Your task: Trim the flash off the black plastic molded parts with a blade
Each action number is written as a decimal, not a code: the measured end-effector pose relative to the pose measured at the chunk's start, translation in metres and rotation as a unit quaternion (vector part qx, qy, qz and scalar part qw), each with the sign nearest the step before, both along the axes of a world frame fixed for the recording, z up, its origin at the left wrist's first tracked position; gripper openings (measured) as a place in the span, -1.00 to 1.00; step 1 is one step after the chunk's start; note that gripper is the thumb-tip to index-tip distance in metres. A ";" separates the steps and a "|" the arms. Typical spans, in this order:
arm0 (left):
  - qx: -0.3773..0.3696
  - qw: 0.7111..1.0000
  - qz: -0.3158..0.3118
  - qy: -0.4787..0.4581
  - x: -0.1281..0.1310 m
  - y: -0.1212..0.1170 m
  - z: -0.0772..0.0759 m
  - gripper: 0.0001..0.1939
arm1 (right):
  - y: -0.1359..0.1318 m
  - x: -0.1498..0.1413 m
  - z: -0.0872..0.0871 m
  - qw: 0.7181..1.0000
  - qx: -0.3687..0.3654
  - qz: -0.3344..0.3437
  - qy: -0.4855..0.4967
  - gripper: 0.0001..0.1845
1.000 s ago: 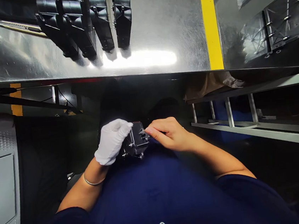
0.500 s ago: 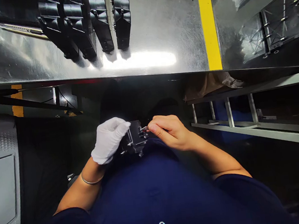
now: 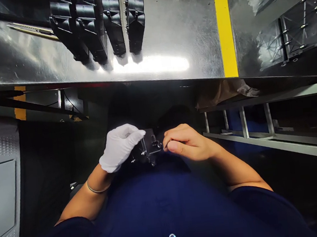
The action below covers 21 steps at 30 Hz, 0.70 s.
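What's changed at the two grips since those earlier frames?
The bare right grip has drawn back to the right, off the edge of the black part. The metal tip that showed at its fingertips is now barely visible, if at all; I can't tell whether it is still held. The gloved left grip still holds the part's left side, and the black pieces on the bench lie as before.

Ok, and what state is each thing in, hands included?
Left hand: white-gloved, gripping.
Black part: held in that hand, off the table.
Right hand: bare, fingertips pinched beside the part; anything between them is unclear.
Bracelet: worn on the left wrist.
Four larger black parts: side by side on the table.
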State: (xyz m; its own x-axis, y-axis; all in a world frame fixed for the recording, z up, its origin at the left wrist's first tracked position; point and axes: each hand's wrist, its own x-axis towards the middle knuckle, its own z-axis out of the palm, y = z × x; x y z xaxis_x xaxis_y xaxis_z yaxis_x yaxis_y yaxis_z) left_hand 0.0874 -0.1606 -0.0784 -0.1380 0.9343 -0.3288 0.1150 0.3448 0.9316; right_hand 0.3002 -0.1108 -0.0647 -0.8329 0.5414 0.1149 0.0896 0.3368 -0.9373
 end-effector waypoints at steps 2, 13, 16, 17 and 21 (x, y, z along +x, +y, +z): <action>-0.003 1.000 0.010 0.010 0.000 0.002 -0.001 -0.76 | -0.002 -0.003 -0.002 0.991 0.114 -0.063 -0.017 -0.54; -0.029 0.998 0.039 0.035 0.010 0.004 0.001 -0.66 | -0.005 -0.011 -0.015 0.922 0.337 -0.162 -0.099 -0.48; -0.031 0.998 0.047 0.035 0.011 0.003 0.000 -0.63 | -0.006 -0.010 -0.019 0.916 0.348 -0.169 -0.107 -0.45; -0.033 0.998 0.047 0.035 0.011 0.002 0.000 -0.63 | -0.007 -0.011 -0.020 0.914 0.351 -0.170 -0.111 -0.44; -0.036 0.998 0.050 0.030 0.011 0.001 -0.004 -0.64 | -0.009 -0.012 -0.021 0.913 0.347 -0.176 -0.120 -0.42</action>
